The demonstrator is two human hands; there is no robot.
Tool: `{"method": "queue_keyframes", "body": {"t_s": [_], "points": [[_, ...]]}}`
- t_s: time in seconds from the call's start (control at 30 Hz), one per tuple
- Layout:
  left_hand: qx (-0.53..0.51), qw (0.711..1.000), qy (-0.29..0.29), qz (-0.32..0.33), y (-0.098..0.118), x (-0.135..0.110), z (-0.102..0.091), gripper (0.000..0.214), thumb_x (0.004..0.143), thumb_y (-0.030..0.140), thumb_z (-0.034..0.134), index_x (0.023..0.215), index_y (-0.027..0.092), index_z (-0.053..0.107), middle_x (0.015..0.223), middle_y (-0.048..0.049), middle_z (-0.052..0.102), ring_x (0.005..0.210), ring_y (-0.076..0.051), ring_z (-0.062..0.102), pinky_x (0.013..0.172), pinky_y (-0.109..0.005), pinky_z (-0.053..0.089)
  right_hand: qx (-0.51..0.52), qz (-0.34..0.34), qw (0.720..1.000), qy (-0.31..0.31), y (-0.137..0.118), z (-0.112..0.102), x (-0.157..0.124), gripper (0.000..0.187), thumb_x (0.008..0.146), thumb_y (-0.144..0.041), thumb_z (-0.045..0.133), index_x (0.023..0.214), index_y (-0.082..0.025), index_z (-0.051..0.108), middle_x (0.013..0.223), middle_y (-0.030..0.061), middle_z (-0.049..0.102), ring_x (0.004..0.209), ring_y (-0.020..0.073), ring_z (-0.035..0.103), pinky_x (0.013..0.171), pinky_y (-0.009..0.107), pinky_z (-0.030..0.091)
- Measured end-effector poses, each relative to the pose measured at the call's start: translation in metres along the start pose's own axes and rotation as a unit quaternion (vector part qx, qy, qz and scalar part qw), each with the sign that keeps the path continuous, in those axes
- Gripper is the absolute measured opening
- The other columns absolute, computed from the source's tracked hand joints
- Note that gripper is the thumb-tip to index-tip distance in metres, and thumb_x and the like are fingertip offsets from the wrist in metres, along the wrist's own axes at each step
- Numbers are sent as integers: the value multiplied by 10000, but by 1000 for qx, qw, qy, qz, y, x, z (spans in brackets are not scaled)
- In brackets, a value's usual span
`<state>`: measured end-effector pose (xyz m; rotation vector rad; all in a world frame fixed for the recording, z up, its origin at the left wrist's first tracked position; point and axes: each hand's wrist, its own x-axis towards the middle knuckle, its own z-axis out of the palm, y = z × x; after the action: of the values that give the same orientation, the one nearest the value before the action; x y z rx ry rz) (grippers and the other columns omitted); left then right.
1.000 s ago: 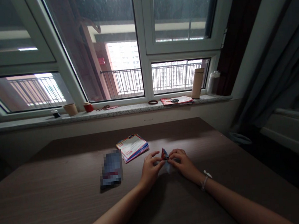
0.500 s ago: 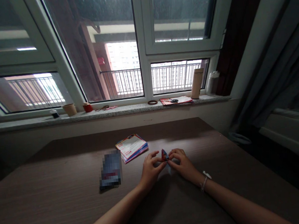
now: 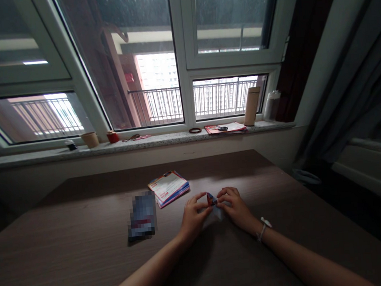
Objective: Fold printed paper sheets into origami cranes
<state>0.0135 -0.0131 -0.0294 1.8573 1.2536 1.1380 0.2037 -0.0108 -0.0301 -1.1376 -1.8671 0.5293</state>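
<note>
Between my hands, just above the table, is a small piece of folded paper [image 3: 211,199], printed in red and blue, with a pale part hanging below it. My left hand [image 3: 193,215] pinches its left side between thumb and fingers. On the other side, my right hand [image 3: 235,207] has its thumb and fingertips closed on the right edge; a bracelet [image 3: 262,229] circles that wrist. The exact folds are too small to make out. Beyond my left hand lies a stack of printed paper sheets [image 3: 169,187].
A blurred-out dark object [image 3: 142,216] lies on the brown table [image 3: 70,260] to the left. Along the windowsill [image 3: 170,139] stand a paper cup [image 3: 90,139], a red spool-like item [image 3: 112,137], a bracelet ring [image 3: 195,130], scissors [image 3: 222,128] on papers, and a tan flask [image 3: 252,106].
My right hand has shifted slightly right, away from my left. More of the folded paper shows between them, including its pale lower part.
</note>
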Motion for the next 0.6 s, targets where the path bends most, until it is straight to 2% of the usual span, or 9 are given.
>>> {"method": "queue_keyframes", "body": {"t_s": [0.1, 0.3, 0.6], "points": [[16, 1000, -7, 20, -1, 0, 0, 129, 770, 286, 682, 849, 278, 783, 1188, -48, 665, 1148, -267, 555, 1045, -412, 359, 0, -1, 1000, -2, 4, 0, 0, 97, 828, -212, 614, 783, -235, 696, 978, 48, 615, 1082, 238, 452, 992, 401, 341], [30, 999, 8, 13, -1, -1, 0, 112, 768, 316, 687, 810, 260, 775, 1183, -62, 655, 1141, -263, 560, 1025, -402, 379, 15, -9, 1000, 2, 0, -1, -2, 59, 818, -262, 652, 836, -235, 702, 998, 56, 592, 1072, 231, 468, 985, 392, 360], [66, 998, 15, 8, 1, -3, 3, 52, 752, 283, 709, 768, 252, 747, 1140, -46, 645, 1109, -248, 558, 998, -399, 391, 25, -38, 999, -12, -8, 1, -3, 45, 805, -194, 638, 774, -223, 652, 989, 39, 598, 1067, 214, 467, 971, 373, 367]]}}
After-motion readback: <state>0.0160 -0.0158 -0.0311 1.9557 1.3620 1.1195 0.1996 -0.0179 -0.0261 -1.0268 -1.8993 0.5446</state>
